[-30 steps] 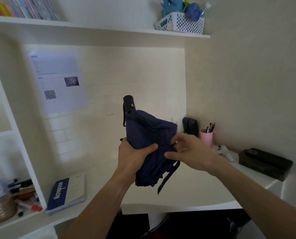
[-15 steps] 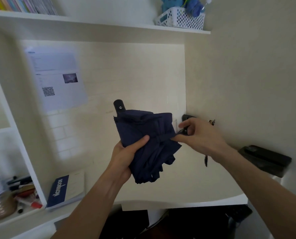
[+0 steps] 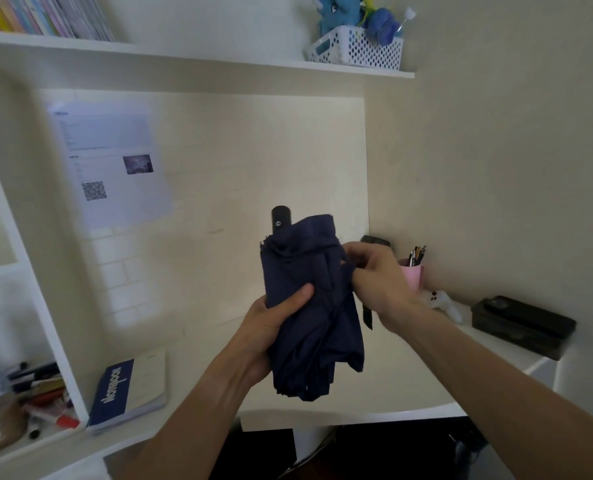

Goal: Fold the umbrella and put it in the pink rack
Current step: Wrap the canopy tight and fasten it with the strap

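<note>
Gripping the navy umbrella (image 3: 310, 306) around its middle, the left hand (image 3: 271, 327) has its thumb pressed across the front folds and its fingers hidden behind the cloth. The right hand (image 3: 374, 278) pinches cloth at the umbrella's right edge, fingers curled together. The umbrella stands nearly upright above the desk (image 3: 198, 344), handle up, left of the pink cup (image 3: 412, 276).

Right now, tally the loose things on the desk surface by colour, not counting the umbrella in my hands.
Blue: 1, the notebook
Pink: 1, the pen cup
White: 1, the small toy
Black: 1, the case
Total: 4
</note>
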{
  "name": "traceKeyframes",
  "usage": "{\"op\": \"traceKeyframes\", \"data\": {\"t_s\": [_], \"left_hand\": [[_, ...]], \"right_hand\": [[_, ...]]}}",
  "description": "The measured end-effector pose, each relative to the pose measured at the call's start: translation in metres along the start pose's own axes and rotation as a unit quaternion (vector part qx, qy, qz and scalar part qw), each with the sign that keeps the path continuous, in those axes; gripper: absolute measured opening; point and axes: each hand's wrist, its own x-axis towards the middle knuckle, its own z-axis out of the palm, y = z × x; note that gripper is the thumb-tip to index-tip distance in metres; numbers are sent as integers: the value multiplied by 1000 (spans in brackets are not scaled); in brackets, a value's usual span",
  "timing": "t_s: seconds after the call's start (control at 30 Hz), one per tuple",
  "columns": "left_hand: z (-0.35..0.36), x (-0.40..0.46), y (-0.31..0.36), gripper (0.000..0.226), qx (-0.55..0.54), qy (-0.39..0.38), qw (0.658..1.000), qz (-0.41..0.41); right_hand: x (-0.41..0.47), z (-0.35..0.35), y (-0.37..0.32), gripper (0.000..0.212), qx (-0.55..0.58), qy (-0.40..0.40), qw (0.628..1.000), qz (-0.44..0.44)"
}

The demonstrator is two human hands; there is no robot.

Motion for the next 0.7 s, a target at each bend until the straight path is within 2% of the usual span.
{"op": "traceKeyframes", "data": {"t_s": [0.07, 0.17, 0.2, 0.3, 0.4, 0.43, 0.5, 0.53, 0.6, 0.7], "left_hand": [[3, 0, 1, 63, 4, 8, 1000, 3], [3, 0, 2, 56, -8, 42, 999, 4], [2, 0, 2, 53, -16, 54, 998, 2], [-3, 1, 4, 47, -25, 93, 995, -4], [-5, 4, 5, 47, -6, 124, 992, 3], [-4, 4, 4, 49, 4, 128, 992, 9], [-2, 5, 5, 49, 30, 130, 991, 18], [-3, 6, 6, 47, 44, 126, 991, 18], [-4, 5, 13, 42, 63, 120, 991, 1], [-8, 1, 27, 43, 63, 77, 993, -68]], "right_hand": [[-1, 2, 4, 15, -4, 0, 1000, 3], [-2, -8, 2, 8, 31, 17, 999, 11], [-2, -15, 0, 17, 25, 15, 999, 18], [-9, -40, -10, 43, -66, -51, 996, 33], [-14, -51, -18, 40, -77, -97, 990, 72], [-15, -50, -19, 42, -89, -95, 990, 59], [-20, -46, -21, 48, -156, -73, 983, -57], [-24, -43, -22, 48, -202, -83, 965, -148], [-32, -39, -25, 61, -296, -145, 896, -297], [-32, -35, -12, 99, -444, -206, 789, -372]]}}
